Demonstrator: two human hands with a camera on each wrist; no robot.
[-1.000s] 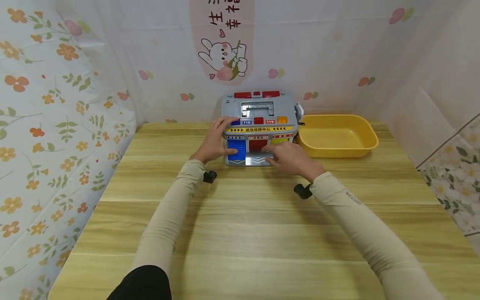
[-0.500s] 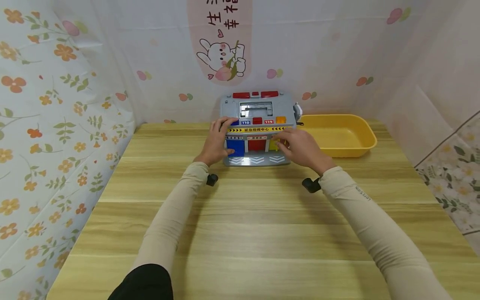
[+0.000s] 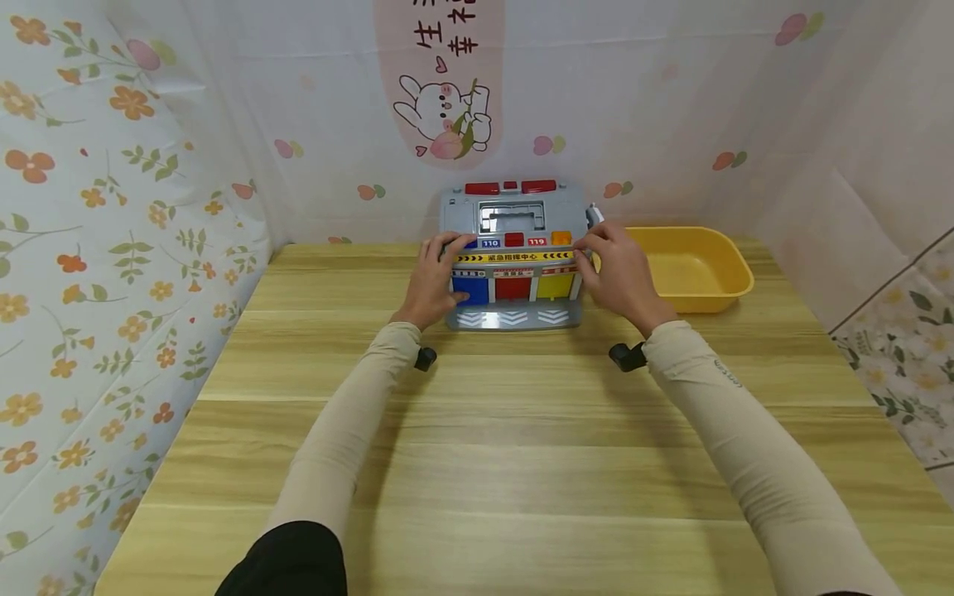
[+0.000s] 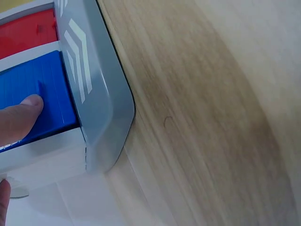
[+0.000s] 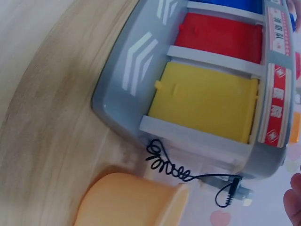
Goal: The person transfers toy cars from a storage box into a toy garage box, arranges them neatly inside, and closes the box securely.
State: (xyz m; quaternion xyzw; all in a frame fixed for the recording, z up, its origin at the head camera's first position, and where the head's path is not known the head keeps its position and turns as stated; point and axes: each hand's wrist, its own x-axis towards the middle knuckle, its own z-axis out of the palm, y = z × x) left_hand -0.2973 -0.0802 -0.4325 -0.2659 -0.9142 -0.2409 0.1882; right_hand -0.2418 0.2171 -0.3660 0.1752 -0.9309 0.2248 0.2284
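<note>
A grey toy emergency station (image 3: 510, 315) stands at the back of the table, with blue, red and yellow doors along its front. My left hand (image 3: 426, 281) holds its left front corner, fingers over the top by the blue button. The left thumb (image 4: 32, 104) rests on the blue door (image 4: 51, 92). All three doors, including the red door (image 5: 221, 37) and yellow door (image 5: 202, 101), lie flat in their frames. My right hand (image 3: 620, 271) is at the upper right edge, its bent fingertips right by the orange button (image 3: 561, 238).
A yellow plastic basin (image 3: 693, 302) stands right of the toy, close to it. A black coiled cord (image 5: 171, 167) hangs at the toy's right side with a small grey-and-white handset (image 3: 594, 215). Printed cloth (image 3: 335, 99) hangs behind the table.
My right hand has moved right and up from the red door, past the yellow one, to the upper right edge. The blue door, sticking out before, now lies flat under my left thumb.
</note>
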